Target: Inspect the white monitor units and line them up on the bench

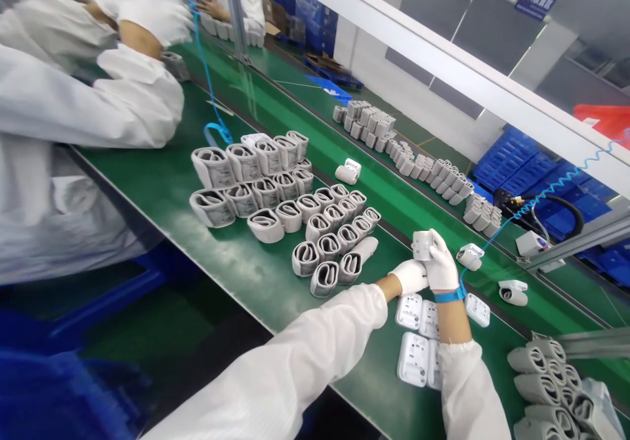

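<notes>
My right hand (441,266), in a white glove with a blue strap at the wrist, grips a rolled grey cuff (422,246) above the bench, fingers wrapped on its right side. Just below the roll is my left hand (411,277), also gloved, with curled fingers close against the right hand. What the left fingers hold is hidden. Under both hands lie several white monitor units (413,359), partly covered by my right forearm. Another white unit (477,310) lies to the right of the strap. Many rolled cuffs (325,278) stand in rows left of my hands.
A green conveyor belt (394,214) runs behind the bench, carrying white units with cuffs (348,172). More rolled cuffs (536,387) stack at lower right. Beyond the belt are further cuff piles (367,125). A coiled blue cord (551,194) hangs at right. A co-worker's gloved hands (152,17) work at upper left.
</notes>
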Action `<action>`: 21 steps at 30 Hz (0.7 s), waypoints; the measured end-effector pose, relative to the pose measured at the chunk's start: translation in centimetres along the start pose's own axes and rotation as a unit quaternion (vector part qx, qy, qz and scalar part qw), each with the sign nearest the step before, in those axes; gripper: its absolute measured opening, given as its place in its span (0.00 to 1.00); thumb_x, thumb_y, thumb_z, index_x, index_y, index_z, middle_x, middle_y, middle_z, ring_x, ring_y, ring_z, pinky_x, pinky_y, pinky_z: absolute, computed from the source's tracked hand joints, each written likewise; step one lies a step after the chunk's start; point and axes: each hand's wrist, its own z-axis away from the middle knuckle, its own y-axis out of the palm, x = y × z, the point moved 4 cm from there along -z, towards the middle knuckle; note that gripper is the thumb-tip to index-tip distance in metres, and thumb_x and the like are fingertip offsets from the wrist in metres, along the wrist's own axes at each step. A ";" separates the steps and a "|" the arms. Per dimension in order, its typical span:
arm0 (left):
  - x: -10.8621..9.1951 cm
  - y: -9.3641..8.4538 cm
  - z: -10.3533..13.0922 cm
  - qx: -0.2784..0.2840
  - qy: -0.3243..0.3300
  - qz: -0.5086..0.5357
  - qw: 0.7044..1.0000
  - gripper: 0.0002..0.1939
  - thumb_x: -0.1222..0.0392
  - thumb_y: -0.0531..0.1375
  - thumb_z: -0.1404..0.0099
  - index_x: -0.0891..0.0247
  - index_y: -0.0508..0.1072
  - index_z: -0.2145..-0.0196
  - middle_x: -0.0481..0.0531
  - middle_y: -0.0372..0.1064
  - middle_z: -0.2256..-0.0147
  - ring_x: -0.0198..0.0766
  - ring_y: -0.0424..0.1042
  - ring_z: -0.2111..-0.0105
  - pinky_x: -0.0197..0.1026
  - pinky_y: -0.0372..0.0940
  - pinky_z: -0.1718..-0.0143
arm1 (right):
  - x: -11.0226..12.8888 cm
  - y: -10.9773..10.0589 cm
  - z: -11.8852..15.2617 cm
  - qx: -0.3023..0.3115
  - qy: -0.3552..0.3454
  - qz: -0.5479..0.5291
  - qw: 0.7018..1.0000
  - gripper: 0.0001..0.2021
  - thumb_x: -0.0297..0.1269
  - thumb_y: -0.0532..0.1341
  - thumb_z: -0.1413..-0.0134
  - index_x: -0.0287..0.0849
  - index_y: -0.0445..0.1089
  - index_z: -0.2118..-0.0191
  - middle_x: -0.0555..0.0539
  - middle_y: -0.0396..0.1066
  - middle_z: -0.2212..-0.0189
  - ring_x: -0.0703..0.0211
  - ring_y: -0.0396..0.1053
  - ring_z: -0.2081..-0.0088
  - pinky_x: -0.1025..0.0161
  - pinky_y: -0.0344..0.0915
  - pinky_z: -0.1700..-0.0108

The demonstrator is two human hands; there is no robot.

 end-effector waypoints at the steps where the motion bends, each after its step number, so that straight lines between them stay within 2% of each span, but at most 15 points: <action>1: 0.1 0.0 0.1 0.014 -0.003 -0.009 1.000 0.09 0.55 0.70 0.32 0.64 0.84 0.62 0.57 0.82 0.62 0.57 0.81 0.50 0.59 0.70 0.35 | -0.1 -1.0 0.5 -0.005 0.018 -0.064 0.998 0.39 0.54 0.68 0.44 0.48 0.65 0.29 0.37 0.73 0.33 0.34 0.77 0.40 0.30 0.68 0.32; 2: 0.2 -0.1 0.2 0.029 -0.003 -0.021 0.999 0.07 0.56 0.70 0.34 0.63 0.84 0.64 0.56 0.82 0.63 0.58 0.81 0.50 0.58 0.69 0.34 | -0.2 -2.0 1.0 -0.011 0.035 -0.100 0.994 0.37 0.55 0.67 0.43 0.49 0.66 0.29 0.37 0.73 0.33 0.34 0.78 0.41 0.28 0.66 0.32; 4: 0.2 -0.2 0.3 0.041 0.001 -0.034 0.999 0.06 0.57 0.69 0.35 0.62 0.84 0.63 0.56 0.84 0.58 0.57 0.80 0.47 0.56 0.68 0.33 | -0.3 -4.0 2.2 -0.027 0.049 -0.135 0.989 0.33 0.54 0.64 0.40 0.50 0.69 0.32 0.38 0.72 0.32 0.35 0.78 0.41 0.25 0.63 0.30; 7: 0.3 -0.5 0.4 0.024 -0.006 -0.028 0.999 0.14 0.54 0.62 0.28 0.61 0.83 0.51 0.58 0.82 0.47 0.50 0.79 0.46 0.52 0.70 0.34 | -0.3 -6.2 3.4 -0.048 0.014 -0.164 0.985 0.30 0.47 0.66 0.43 0.51 0.73 0.35 0.40 0.74 0.34 0.36 0.76 0.38 0.26 0.59 0.27; 10: 0.8 -0.5 0.5 0.023 -0.045 -0.004 0.999 0.26 0.45 0.49 0.19 0.63 0.76 0.39 0.61 0.82 0.50 0.42 0.82 0.61 0.45 0.79 0.54 | -0.5 -6.8 3.9 -0.063 -0.043 -0.169 0.983 0.33 0.38 0.71 0.51 0.51 0.74 0.36 0.42 0.76 0.37 0.36 0.76 0.38 0.27 0.58 0.26; 12: 1.1 -0.1 0.7 0.053 -0.085 0.043 0.994 0.32 0.39 0.45 0.18 0.64 0.72 0.35 0.62 0.82 0.52 0.39 0.81 0.68 0.40 0.76 0.66 | -1.0 -6.6 3.8 -0.085 -0.067 -0.145 0.984 0.38 0.35 0.74 0.56 0.49 0.72 0.35 0.41 0.76 0.37 0.35 0.74 0.35 0.28 0.58 0.25; 13: 1.2 0.1 0.7 0.069 -0.104 0.075 0.989 0.33 0.36 0.47 0.19 0.64 0.71 0.35 0.62 0.82 0.52 0.38 0.81 0.68 0.38 0.75 0.69 | -1.3 -6.3 3.7 -0.096 -0.070 -0.131 0.984 0.40 0.35 0.75 0.58 0.47 0.72 0.34 0.40 0.76 0.36 0.34 0.72 0.33 0.29 0.57 0.24; 15: 1.4 0.3 0.8 0.085 -0.137 0.141 0.977 0.33 0.33 0.55 0.22 0.62 0.71 0.35 0.62 0.81 0.50 0.39 0.82 0.66 0.38 0.76 0.67 | -1.8 -5.6 3.6 -0.100 -0.064 -0.107 0.987 0.43 0.37 0.77 0.60 0.45 0.71 0.34 0.38 0.74 0.34 0.34 0.69 0.31 0.31 0.57 0.23; 17: 1.5 0.3 0.6 0.079 -0.154 0.180 0.968 0.33 0.35 0.61 0.24 0.60 0.70 0.34 0.62 0.82 0.48 0.41 0.83 0.62 0.40 0.78 0.62 | -2.1 -5.1 3.7 -0.084 -0.056 -0.089 0.991 0.41 0.39 0.78 0.59 0.44 0.73 0.35 0.37 0.75 0.34 0.33 0.70 0.31 0.32 0.59 0.24; 19: 1.5 0.2 0.5 0.075 -0.154 0.194 0.966 0.33 0.38 0.63 0.26 0.60 0.69 0.32 0.64 0.80 0.44 0.45 0.83 0.55 0.45 0.80 0.56 | -1.8 -4.9 4.0 -0.066 -0.064 -0.051 0.994 0.36 0.40 0.78 0.56 0.46 0.77 0.38 0.39 0.76 0.35 0.35 0.70 0.31 0.35 0.60 0.23; 21: 1.6 0.2 0.4 0.078 -0.125 0.177 0.973 0.34 0.42 0.65 0.27 0.60 0.67 0.30 0.66 0.76 0.37 0.51 0.82 0.45 0.51 0.80 0.50 | -1.3 -5.0 4.4 -0.056 -0.079 0.005 0.995 0.29 0.42 0.77 0.52 0.48 0.80 0.41 0.43 0.77 0.35 0.38 0.68 0.28 0.38 0.56 0.21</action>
